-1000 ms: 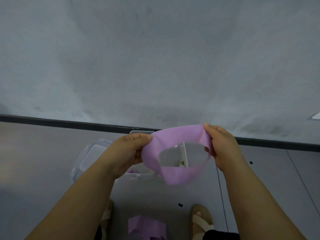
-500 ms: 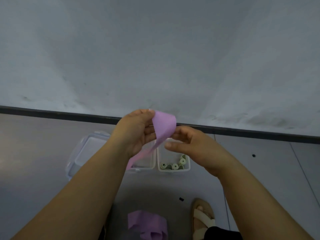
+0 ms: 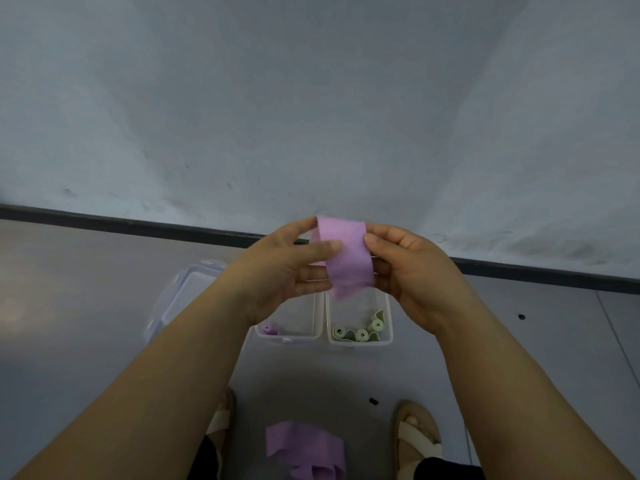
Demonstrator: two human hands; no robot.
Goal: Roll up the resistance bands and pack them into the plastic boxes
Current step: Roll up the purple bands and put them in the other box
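Both hands are up at frame centre, sharing one flattened purple band (image 3: 348,258). The left hand (image 3: 277,271) pinches it, thumb across the front, fingers behind. The right hand (image 3: 412,271) grips the right edge with curled fingertips. The band's long axis runs top to bottom of frame with the free end hanging low, so the roll probably starts from an end; neither hand is nearer. At lower centre, between sandalled feet, is a loose pile of purple bands (image 3: 308,452). Further up, just under the hands, are two clear boxes side by side: left box (image 3: 287,338) holding one purple roll (image 3: 269,329), right box (image 3: 360,342) holding green rolls (image 3: 362,334). A lid (image 3: 180,292) lies left of them. No brand or writing is readable.
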